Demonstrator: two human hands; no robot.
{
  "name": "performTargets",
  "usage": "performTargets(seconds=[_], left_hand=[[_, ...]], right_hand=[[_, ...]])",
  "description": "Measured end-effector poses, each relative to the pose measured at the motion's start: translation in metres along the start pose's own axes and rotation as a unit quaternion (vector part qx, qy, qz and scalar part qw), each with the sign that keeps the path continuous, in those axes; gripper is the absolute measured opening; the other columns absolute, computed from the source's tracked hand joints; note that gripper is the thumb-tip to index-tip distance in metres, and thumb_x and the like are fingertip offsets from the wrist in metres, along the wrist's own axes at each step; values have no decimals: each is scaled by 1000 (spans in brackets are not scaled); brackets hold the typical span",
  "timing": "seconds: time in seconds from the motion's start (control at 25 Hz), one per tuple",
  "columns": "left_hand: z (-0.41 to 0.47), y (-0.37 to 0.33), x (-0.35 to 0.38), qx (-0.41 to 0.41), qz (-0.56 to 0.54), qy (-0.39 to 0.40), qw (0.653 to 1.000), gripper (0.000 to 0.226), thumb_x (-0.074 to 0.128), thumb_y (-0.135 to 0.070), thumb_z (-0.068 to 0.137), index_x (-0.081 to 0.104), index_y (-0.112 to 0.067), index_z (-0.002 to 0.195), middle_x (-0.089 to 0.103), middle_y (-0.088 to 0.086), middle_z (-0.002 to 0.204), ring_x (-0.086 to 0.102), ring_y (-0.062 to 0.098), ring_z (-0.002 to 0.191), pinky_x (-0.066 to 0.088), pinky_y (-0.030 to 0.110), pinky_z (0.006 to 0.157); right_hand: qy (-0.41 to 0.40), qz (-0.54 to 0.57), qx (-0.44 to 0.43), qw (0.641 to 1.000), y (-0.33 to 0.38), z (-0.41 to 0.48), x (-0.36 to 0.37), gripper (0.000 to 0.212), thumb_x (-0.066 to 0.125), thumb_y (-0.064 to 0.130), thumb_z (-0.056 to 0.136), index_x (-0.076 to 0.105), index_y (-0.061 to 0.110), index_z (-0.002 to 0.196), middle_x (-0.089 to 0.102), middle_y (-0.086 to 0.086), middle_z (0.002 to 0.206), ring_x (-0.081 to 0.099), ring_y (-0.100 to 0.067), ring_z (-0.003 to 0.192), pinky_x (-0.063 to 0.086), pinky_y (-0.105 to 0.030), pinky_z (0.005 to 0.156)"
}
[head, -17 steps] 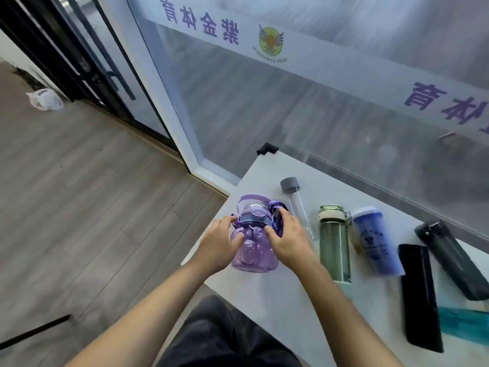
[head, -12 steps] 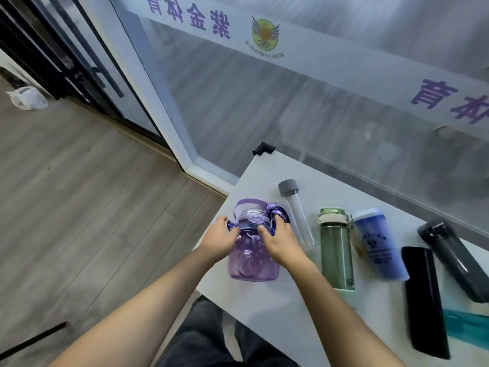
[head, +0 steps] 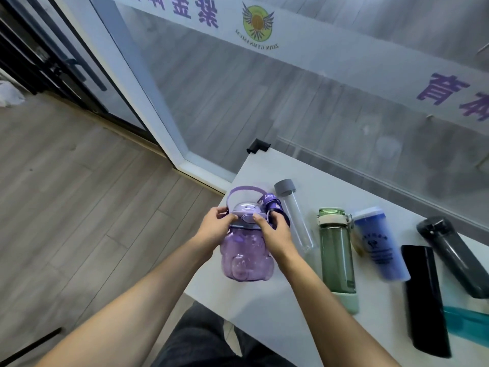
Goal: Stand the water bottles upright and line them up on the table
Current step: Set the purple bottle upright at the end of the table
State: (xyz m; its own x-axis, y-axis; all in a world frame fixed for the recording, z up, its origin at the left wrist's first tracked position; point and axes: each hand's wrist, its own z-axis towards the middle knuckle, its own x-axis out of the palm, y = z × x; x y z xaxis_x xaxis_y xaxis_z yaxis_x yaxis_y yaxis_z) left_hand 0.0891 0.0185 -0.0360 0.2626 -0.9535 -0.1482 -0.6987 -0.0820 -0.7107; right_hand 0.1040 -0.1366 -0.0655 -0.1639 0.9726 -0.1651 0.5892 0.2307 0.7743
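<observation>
Fingers of left hand (head: 215, 229) and right hand (head: 272, 234) clasp the purple bottle (head: 244, 256) on the table (head: 264, 308).

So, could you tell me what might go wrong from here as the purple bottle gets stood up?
Two risks, both judgement calls.

The purple bottle lies close to the table edge nearest the person, so a slip while tipping it up could send it to the floor.

Its strap lies against the clear tube bottle, right beside the right hand. Lifting might drag the strap and roll that tube.

The left hand grips only near the lid.
</observation>
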Motion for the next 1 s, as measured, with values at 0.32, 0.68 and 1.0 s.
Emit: performTargets(seconds=[0.32,0.68,1.0], left_hand=[[-3,-22,-10,152,-41,-52,986,21,48,-24,102,67,-19,108,68,-11,84,59,5,72,50,21,69],[-9,-8,-19,196,-27,-125,972,24,55,-38,100,64,-21,85,67,-7,76,58,7,66,48,26,67],[-11,2,-29,182,51,-144,971,18,53,-35,99,61,-22,108,68,-9,100,67,16,97,56,40,87]], right_hand=[[-23,106,-71,992,37,-20,-8,24,51,33,104,65,22,121,71,4,118,66,-12,110,50,-28,98],[-70,24,-85,994,29,-25,-9,44,54,60,94,66,18,86,72,-10,84,70,-31,88,55,-43,85],[-155,-61,-159,973,30,-54,3,30,47,30,104,54,27,133,52,4,115,51,15,98,37,-1,83]])
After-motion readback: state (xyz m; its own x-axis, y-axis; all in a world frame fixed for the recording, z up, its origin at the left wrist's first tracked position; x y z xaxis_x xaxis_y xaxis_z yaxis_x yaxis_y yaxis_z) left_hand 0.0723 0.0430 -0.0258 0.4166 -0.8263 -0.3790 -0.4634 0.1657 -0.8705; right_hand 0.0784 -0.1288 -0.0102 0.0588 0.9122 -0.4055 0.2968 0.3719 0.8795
